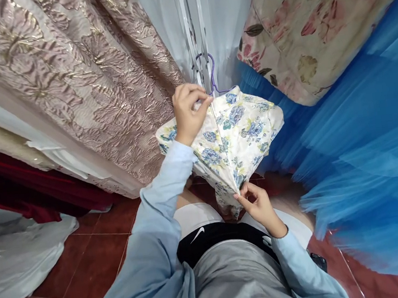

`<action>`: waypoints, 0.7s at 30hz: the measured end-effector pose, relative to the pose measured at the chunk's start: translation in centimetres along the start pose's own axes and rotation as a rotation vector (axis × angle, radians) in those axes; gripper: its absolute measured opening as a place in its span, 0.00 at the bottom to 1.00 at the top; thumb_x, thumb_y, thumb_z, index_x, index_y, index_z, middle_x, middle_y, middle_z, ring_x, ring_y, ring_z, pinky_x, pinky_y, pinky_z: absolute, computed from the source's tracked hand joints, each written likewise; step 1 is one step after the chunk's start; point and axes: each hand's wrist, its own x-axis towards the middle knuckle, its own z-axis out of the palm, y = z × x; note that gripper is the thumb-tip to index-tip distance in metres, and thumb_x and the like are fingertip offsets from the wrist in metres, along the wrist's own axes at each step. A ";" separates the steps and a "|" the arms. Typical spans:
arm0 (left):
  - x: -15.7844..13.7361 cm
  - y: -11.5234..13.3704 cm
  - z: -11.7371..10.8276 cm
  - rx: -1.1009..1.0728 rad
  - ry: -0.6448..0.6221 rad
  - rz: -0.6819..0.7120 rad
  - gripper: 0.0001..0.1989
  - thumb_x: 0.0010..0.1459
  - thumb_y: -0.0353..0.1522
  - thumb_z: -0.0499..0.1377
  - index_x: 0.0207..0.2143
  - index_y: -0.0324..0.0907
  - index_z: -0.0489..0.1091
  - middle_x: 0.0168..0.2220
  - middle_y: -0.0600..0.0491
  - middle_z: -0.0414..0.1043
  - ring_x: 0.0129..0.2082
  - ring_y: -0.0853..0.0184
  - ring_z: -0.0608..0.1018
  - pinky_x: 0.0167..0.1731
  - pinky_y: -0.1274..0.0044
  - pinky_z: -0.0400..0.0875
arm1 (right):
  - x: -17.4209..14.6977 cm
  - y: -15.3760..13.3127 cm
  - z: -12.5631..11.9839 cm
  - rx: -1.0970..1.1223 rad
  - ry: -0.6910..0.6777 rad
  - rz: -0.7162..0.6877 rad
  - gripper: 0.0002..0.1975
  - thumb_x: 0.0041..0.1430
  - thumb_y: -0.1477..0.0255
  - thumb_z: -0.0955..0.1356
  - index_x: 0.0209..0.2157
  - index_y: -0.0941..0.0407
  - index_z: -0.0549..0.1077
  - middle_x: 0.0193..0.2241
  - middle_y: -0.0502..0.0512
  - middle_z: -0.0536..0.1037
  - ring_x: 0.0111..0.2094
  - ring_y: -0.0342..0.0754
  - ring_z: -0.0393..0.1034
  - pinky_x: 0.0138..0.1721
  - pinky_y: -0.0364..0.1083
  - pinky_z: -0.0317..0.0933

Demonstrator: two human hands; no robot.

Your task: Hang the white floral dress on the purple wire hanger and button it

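Note:
A white floral garment (pixel 239 120) with blue flowers and yellow-green leaves hangs from a purple hanger (pixel 213 72) in front of me. I cannot tell whether it is a dress or a blouse, as its lower part is mostly hidden. Down its middle runs a straight seam or zipper line (pixel 222 141). At the neckline, my left hand (pixel 190 109) pinches the top of that line between thumb and finger. Lower down, my right hand (pixel 258 204) pinches the cloth at the line's bottom end. Between both hands the line is pulled straight.
White metal rails (pixel 186 20) stand behind the hanger. A pink embossed dress (pixel 77 72) hangs to the left, with a dark red cloth (pixel 25 182) beyond it. On the right are a cream floral cloth (pixel 315 28) and blue tulle (pixel 362 148). Red tiles (pixel 96 258) cover the floor.

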 end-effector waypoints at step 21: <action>-3.6 2.4 -3.3 -0.059 -0.330 0.054 0.06 0.68 0.29 0.57 0.46 0.39 0.72 0.43 0.48 0.79 0.46 0.63 0.81 0.48 0.71 0.75 | 18.2 -8.6 0.3 -0.001 0.145 -0.280 0.14 0.65 0.60 0.69 0.32 0.55 0.70 0.26 0.50 0.73 0.26 0.44 0.66 0.29 0.45 0.58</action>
